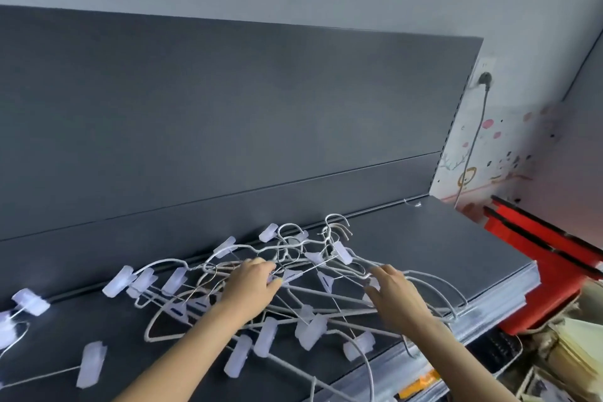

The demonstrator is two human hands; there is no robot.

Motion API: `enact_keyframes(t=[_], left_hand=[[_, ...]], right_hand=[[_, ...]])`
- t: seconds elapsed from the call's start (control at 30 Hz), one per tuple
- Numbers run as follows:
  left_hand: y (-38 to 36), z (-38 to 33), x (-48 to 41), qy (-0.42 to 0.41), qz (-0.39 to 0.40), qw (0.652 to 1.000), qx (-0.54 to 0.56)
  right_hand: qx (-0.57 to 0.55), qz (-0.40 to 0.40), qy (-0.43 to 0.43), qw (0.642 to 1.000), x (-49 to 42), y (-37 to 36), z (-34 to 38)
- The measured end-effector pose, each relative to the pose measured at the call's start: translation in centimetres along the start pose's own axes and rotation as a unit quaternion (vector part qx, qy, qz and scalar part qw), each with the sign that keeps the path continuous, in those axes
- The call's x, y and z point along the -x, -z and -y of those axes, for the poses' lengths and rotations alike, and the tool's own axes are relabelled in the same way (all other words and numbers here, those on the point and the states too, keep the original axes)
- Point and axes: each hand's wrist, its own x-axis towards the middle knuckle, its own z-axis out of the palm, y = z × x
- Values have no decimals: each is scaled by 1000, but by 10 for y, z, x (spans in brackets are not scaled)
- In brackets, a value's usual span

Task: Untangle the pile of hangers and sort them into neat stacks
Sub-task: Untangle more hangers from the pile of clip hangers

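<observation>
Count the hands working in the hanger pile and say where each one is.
2. The left hand grips wires in the middle of the pile of hangers; the right hand pinches wires on its right side. None seems hidden.

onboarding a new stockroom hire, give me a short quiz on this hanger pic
1. True or false: the clip hangers lie in neat stacks on the dark grey shelf.
2. What sits in the wall socket to the right of the shelf's back panel? A) a black plug with a grey cord B) a night light C) nothing
3. Which is nearer the red frame: the left hand or the right hand?

Key: 1 false, they are one tangled pile; 2 A; 3 right hand.
</observation>
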Motion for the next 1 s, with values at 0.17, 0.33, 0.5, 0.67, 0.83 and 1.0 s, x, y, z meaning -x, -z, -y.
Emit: enact_keyframes(t=[0.17,0.33,0.5,0.67,0.83,1.0], left_hand=[[-14,-14,-9,49,30,998,-32],[-10,-7,-3,89,-16,994,62],[17,7,11,99,-55,985,128],[30,36,24,117,18,985,124],[29,48,34,142,24,983,114],[30,45,37,126,2,981,151]], right_hand=[[0,29,48,998,-23,-1,-13],[-63,5,63,996,-41,-7,-15],[-104,-27,67,992,-52,-12,-5],[-46,-36,42,997,-56,-22,5],[41,26,-22,999,-69,-25,5],[-117,-50,-40,991,-74,-27,13]])
